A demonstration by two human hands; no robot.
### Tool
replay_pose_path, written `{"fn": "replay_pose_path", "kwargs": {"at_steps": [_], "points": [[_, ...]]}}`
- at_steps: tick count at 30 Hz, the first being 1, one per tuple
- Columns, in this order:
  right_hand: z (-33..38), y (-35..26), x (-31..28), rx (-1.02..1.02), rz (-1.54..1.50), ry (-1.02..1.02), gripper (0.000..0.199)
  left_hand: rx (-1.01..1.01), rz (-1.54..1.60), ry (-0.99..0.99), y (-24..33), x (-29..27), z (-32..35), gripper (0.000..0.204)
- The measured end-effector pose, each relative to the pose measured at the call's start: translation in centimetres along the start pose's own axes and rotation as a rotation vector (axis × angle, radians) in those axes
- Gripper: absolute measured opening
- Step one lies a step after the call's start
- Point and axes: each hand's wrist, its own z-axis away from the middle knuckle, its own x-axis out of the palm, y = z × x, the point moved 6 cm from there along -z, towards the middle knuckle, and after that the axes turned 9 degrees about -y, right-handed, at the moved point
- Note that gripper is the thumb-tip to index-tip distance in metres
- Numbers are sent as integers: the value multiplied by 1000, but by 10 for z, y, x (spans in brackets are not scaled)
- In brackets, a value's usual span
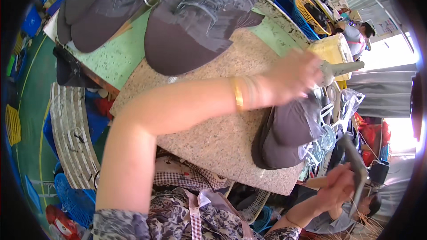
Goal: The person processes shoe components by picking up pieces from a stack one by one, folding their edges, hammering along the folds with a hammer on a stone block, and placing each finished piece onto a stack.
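My left forearm reaches across a speckled tan board (227, 138). My left hand (291, 78) is smeared by motion, its fingers against or just beside a grey, cone-tipped object (331, 72); whether it grips this I cannot tell. Right below that hand lie dark grey shoe uppers (289, 133) with pale blue-white laces (322, 140). At the lower right, beyond the board's edge, my right hand (338, 186) is closed round a hammer-like tool with a curved grey metal head (356, 164). Fanned stacks of dark shoe pieces (187, 44) lie on the far side of the board.
A pale yellow tub (333, 51) stands behind my left hand. More dark pieces (98, 29) cover the green tabletop (111, 60) at the left. Yellow and blue baskets (311, 13) are at the back right. Co-workers (358, 38) sit at the far right and lower right.
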Motion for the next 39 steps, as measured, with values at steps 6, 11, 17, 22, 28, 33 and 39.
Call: {"fn": "replay_pose_path", "kwargs": {"at_steps": [6, 11, 17, 22, 28, 33, 39], "points": [[-3, 22, 101, 212, 34, -709, 17, -655, -513, -473, -90, -68, 132, 63], [-35, -23, 230, -357, 156, -938, 19, -630, -191, -375, -98, -119, 149, 32], [-45, 2, 355, -184, 397, -947, 25, -801, 203, -56, -147, -177, 158, 28], [-44, -5, 374, -206, 425, -1017, 28, -742, 14, 184, -141, -271, 183, 25], [-47, -13, 368, -139, 279, -1055, 26, -610, -666, 282, -35, -412, 181, 30], [-59, -1, 311, -110, 146, -979, 32, -240, -406, -446, 59, -212, 148, 18], [-18, -25, 197, 11, 28, -889, 23, -189, 45, -719, 104, -90, 189, 33]]}}
